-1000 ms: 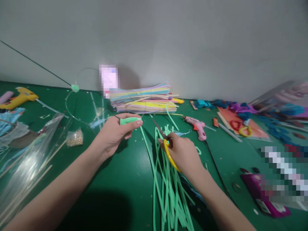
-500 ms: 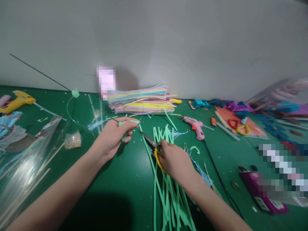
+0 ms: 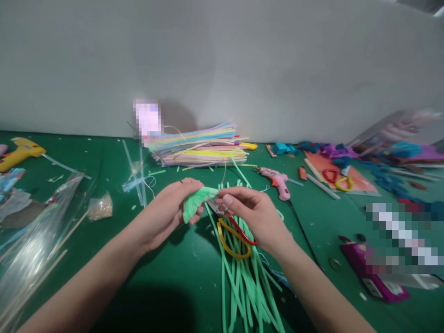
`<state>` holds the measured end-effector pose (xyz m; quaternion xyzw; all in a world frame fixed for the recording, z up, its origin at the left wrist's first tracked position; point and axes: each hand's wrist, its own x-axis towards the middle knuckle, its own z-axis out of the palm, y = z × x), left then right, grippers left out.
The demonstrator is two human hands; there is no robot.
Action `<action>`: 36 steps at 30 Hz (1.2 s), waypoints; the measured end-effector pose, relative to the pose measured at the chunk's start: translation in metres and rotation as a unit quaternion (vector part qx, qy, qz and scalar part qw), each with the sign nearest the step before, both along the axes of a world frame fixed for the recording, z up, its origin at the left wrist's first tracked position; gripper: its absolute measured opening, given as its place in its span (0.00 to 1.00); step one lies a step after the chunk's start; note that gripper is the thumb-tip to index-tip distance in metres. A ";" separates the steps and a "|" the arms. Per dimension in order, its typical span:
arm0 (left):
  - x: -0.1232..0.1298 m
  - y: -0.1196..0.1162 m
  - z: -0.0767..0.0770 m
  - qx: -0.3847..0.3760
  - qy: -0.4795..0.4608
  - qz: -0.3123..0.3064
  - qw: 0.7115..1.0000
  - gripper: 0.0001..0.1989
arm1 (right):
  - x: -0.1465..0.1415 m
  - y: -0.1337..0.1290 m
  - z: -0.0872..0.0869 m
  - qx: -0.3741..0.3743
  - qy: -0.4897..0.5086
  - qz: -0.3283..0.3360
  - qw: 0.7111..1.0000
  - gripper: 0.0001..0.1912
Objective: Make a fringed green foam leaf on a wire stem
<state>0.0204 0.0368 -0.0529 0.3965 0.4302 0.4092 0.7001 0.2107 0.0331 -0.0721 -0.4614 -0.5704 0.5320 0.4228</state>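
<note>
I face a grey wall (image 3: pixel 222 60) that fills the upper part of my view, a faint darker band running down it. A soft shadow (image 3: pixel 180 113) falls on its lower part, left of centre. Against its foot runs a green table (image 3: pixel 187 266), dark with shade at the near edge. The light looks dim to me; a bright patch (image 3: pixel 439 14) shows at top right.
</note>
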 end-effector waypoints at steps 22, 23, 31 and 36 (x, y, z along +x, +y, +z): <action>-0.011 -0.003 0.008 0.183 0.303 -0.120 0.928 0.18 | -0.006 -0.009 -0.001 0.092 0.059 -0.086 0.990 0.06; -0.012 -0.003 0.008 0.185 0.305 -0.118 0.927 0.17 | -0.006 -0.009 0.000 0.085 0.061 -0.084 0.991 0.05; -0.005 -0.003 0.005 0.192 0.289 -0.088 0.934 0.15 | -0.009 -0.010 0.000 0.057 0.074 -0.066 0.993 0.06; -0.003 -0.003 0.001 0.208 0.292 -0.066 0.931 0.16 | -0.013 -0.012 -0.003 0.084 0.085 -0.078 0.990 0.03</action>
